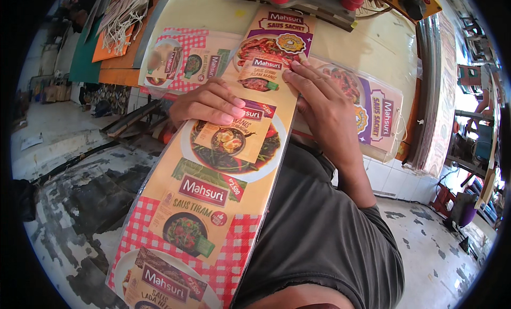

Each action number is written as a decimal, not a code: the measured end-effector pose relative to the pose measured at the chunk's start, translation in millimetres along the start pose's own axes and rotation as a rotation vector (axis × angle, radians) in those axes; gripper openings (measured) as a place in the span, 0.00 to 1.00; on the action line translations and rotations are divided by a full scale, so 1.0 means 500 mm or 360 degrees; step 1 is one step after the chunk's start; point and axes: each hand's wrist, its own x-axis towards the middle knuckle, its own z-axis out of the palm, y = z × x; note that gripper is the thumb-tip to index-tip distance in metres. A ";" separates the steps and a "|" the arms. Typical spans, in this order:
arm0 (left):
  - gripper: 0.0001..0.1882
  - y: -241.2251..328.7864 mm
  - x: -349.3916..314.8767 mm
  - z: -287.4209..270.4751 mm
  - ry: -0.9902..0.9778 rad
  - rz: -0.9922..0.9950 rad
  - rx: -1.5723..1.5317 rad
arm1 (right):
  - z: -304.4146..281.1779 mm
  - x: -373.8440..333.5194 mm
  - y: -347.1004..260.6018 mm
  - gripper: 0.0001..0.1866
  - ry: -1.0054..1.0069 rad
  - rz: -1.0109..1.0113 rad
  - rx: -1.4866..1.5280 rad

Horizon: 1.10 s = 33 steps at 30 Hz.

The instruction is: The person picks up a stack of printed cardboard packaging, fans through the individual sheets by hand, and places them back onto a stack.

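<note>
A long glossy printed strip, orange with red-and-white checks and pictures of food dishes, runs from the machine at the top down to my lap. My left hand rests on it with fingers curled, pressing its left side. My right hand lies flat on its right edge, fingertips on a small sachet picture. Both hands hold the strip down on the cream worktop.
More printed strips lie on the worktop at the left and the right. A machine with red knobs stands at the top. White cords lie at upper left. Stained concrete floor is below; stacked sheets at right.
</note>
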 end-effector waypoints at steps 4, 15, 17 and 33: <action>0.16 0.006 0.006 -0.013 -0.0118 -0.0001 0.0029 | 0.000 -0.001 -0.003 0.25 0.0000 -0.0004 -0.0024; 0.15 0.019 0.021 -0.042 -0.0413 -0.0139 -0.0022 | 0.002 0.001 -0.006 0.24 0.0010 -0.0013 -0.0049; 0.15 0.017 0.021 -0.034 -0.0363 -0.0151 -0.0026 | 0.001 0.001 -0.004 0.24 0.0016 0.0008 -0.0043; 0.18 -0.001 0.014 -0.019 -0.0195 0.0054 -0.0023 | 0.002 -0.001 -0.006 0.25 0.0011 0.0027 0.0003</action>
